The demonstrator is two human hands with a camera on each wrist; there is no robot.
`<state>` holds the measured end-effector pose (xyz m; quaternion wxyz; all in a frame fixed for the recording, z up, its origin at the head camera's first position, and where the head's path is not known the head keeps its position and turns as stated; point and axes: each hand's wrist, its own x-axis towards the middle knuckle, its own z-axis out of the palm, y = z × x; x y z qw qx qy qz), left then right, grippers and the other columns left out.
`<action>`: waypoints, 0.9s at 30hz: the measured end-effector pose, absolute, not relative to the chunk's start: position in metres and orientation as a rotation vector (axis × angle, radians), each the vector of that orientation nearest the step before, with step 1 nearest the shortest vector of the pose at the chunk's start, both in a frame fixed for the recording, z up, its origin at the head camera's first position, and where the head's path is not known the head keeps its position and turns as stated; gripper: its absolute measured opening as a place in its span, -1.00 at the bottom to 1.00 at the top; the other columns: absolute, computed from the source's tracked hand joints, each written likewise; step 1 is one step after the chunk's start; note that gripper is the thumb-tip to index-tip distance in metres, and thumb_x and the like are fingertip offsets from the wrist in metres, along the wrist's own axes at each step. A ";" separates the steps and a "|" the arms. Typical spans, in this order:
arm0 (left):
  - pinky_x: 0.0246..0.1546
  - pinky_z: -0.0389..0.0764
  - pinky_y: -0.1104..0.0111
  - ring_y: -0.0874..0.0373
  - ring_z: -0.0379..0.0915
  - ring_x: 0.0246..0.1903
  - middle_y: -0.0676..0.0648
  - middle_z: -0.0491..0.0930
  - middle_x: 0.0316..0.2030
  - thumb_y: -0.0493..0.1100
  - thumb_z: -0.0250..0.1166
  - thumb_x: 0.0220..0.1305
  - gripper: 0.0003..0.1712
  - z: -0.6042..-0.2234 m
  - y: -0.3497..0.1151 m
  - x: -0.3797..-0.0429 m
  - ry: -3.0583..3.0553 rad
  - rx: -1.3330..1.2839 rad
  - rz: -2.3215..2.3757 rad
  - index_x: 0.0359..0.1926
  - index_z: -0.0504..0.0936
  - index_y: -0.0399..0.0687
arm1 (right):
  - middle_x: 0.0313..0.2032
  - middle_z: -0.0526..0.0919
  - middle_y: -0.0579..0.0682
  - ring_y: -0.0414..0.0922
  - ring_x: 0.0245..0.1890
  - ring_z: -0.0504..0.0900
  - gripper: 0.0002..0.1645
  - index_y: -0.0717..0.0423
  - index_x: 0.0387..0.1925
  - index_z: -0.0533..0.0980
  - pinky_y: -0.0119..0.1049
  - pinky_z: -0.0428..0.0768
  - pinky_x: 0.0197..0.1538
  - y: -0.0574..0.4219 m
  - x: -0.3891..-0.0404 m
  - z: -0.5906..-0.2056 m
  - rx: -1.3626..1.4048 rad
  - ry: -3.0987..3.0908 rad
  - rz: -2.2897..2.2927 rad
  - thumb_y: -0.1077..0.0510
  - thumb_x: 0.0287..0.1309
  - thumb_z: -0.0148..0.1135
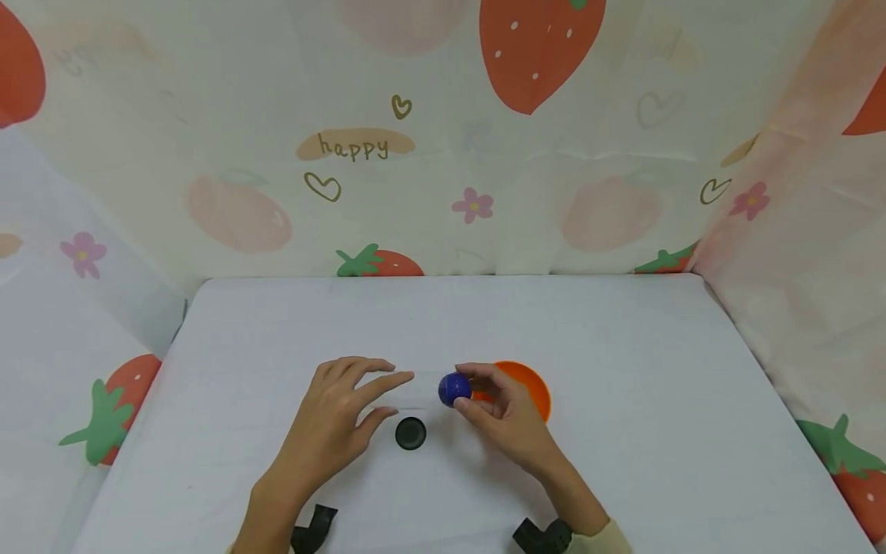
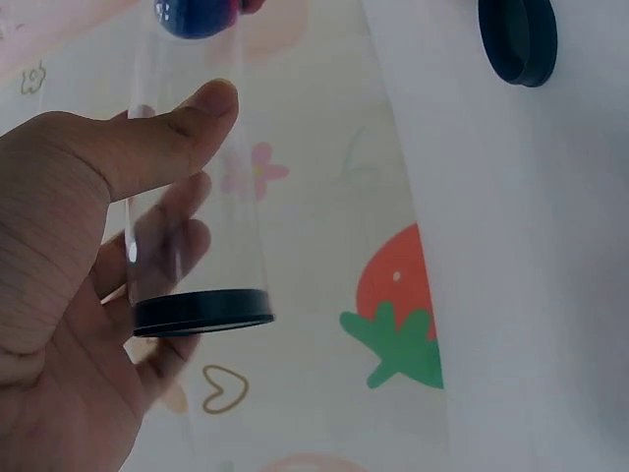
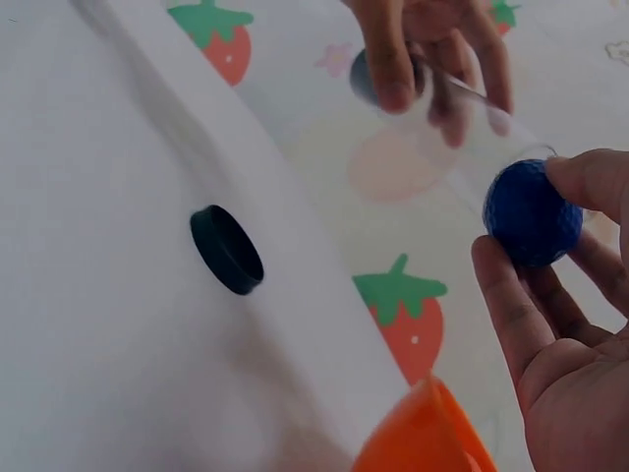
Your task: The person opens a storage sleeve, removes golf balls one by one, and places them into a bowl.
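Observation:
My left hand (image 1: 335, 412) holds a clear tube (image 2: 236, 231) around its side, thumb on one side and fingers on the other. A dark cap (image 2: 201, 313) closes the tube's end nearer the left hand. Between the thumb and fingers of my right hand (image 1: 505, 419) is a blue ball (image 1: 454, 388), pinched right at the tube's other end. In the right wrist view the ball (image 3: 531, 211) overlaps the tube's rim. A loose dark round lid (image 1: 411, 433) lies on the table between the hands.
An orange bowl (image 1: 531, 385) stands just behind the right hand, partly hidden by it. The white table (image 1: 644, 431) ends at a back edge against a strawberry-printed curtain (image 1: 429, 223). Black wrist mounts (image 1: 543, 536) sit near the front edge.

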<state>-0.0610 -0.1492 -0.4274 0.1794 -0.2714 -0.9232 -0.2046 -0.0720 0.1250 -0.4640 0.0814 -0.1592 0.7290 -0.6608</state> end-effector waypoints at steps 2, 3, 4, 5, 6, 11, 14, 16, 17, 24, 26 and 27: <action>0.24 0.52 0.02 -0.01 0.57 0.20 0.07 0.69 0.14 -0.15 0.64 0.14 -0.31 -0.427 -0.151 -0.061 -2.615 -0.752 -0.608 0.29 0.66 0.34 | 0.31 0.58 0.15 0.11 0.26 0.63 -0.48 0.09 0.32 0.50 -0.41 0.73 0.16 0.129 -0.073 -0.462 -0.466 2.190 -1.993 0.18 0.40 0.38; 0.23 0.53 0.02 0.00 0.57 0.20 0.08 0.69 0.14 -0.14 0.64 0.15 -0.31 -0.427 -0.151 -0.061 -2.621 -0.743 -0.621 0.29 0.65 0.33 | 0.30 0.59 0.16 0.11 0.26 0.63 -0.49 0.11 0.31 0.50 -0.41 0.73 0.16 0.132 -0.074 -0.461 -0.468 2.199 -2.001 0.20 0.39 0.39; 0.23 0.55 0.02 0.01 0.58 0.20 0.08 0.69 0.14 -0.13 0.63 0.16 -0.32 -0.427 -0.152 -0.061 -2.628 -0.734 -0.633 0.30 0.64 0.31 | 0.29 0.59 0.17 0.10 0.25 0.64 -0.49 0.12 0.30 0.51 -0.41 0.73 0.16 0.134 -0.074 -0.460 -0.472 2.209 -2.006 0.21 0.38 0.39; 0.22 0.56 0.02 0.02 0.58 0.21 0.09 0.69 0.14 -0.12 0.63 0.17 -0.32 -0.427 -0.152 -0.061 -2.637 -0.726 -0.645 0.30 0.63 0.30 | 0.28 0.60 0.17 0.08 0.24 0.65 -0.50 0.12 0.29 0.52 -0.41 0.73 0.15 0.136 -0.075 -0.460 -0.476 2.226 -2.003 0.22 0.37 0.40; 0.23 0.58 0.02 0.03 0.59 0.21 0.09 0.69 0.15 -0.11 0.62 0.18 -0.32 -0.426 -0.152 -0.061 -2.646 -0.718 -0.651 0.31 0.62 0.29 | 0.27 0.61 0.17 0.06 0.22 0.66 -0.50 0.13 0.28 0.53 -0.41 0.73 0.15 0.139 -0.076 -0.459 -0.485 2.241 -1.999 0.23 0.36 0.40; 0.20 0.66 0.06 0.07 0.60 0.20 0.10 0.70 0.16 -0.06 0.61 0.20 -0.32 -0.426 -0.153 -0.061 -2.662 -0.698 -0.684 0.33 0.59 0.25 | 0.23 0.64 0.16 -0.08 0.18 0.69 -0.50 0.09 0.27 0.54 -0.40 0.73 0.16 0.148 -0.078 -0.456 -0.533 2.316 -1.943 0.23 0.34 0.43; 0.11 0.70 0.14 0.13 0.61 0.16 0.12 0.69 0.17 -0.06 0.61 0.21 -0.33 -0.427 -0.154 -0.062 -2.653 -0.691 -0.717 0.33 0.59 0.24 | 0.22 0.64 0.16 -0.13 0.18 0.69 -0.50 0.11 0.27 0.53 -0.40 0.72 0.19 0.155 -0.079 -0.456 -0.565 2.333 -1.938 0.27 0.34 0.41; 0.03 0.71 0.18 0.16 0.61 0.12 0.12 0.69 0.17 -0.05 0.60 0.21 -0.33 -0.427 -0.155 -0.062 -2.649 -0.689 -0.729 0.33 0.59 0.23 | 0.22 0.64 0.15 -0.18 0.19 0.68 -0.50 0.11 0.27 0.53 -0.41 0.70 0.21 0.160 -0.080 -0.455 -0.587 2.360 -1.924 0.29 0.33 0.41; 0.00 0.71 0.20 0.17 0.60 0.11 0.12 0.68 0.17 -0.05 0.60 0.22 -0.33 -0.428 -0.155 -0.062 -2.650 -0.685 -0.735 0.33 0.59 0.23 | 0.22 0.64 0.15 -0.20 0.19 0.68 -0.49 0.11 0.26 0.52 -0.42 0.69 0.22 0.163 -0.081 -0.455 -0.600 2.379 -1.912 0.30 0.33 0.41; 0.09 0.77 0.16 0.12 0.63 0.20 0.09 0.69 0.19 -0.02 0.59 0.23 -0.32 -0.428 -0.154 -0.061 -2.680 -0.662 -0.761 0.35 0.57 0.18 | 0.18 0.67 0.02 -0.16 0.19 0.67 -0.48 0.01 0.24 0.53 -0.50 0.63 0.26 0.177 -0.083 -0.453 -0.596 2.603 -1.714 0.25 0.30 0.46; 0.12 0.76 0.15 0.12 0.64 0.20 0.08 0.69 0.19 -0.02 0.59 0.23 -0.32 -0.428 -0.154 -0.062 -2.683 -0.659 -0.765 0.35 0.57 0.17 | 0.17 0.66 0.02 -0.16 0.19 0.66 -0.47 0.03 0.24 0.53 -0.50 0.63 0.26 0.181 -0.083 -0.452 -0.589 2.621 -1.701 0.27 0.28 0.47; 0.13 0.76 0.15 0.12 0.65 0.19 0.08 0.70 0.18 -0.02 0.59 0.23 -0.31 -0.428 -0.154 -0.062 -2.684 -0.659 -0.769 0.35 0.57 0.16 | 0.17 0.66 0.02 -0.16 0.18 0.65 -0.47 0.04 0.23 0.53 -0.50 0.63 0.26 0.182 -0.083 -0.452 -0.590 2.622 -1.702 0.28 0.28 0.47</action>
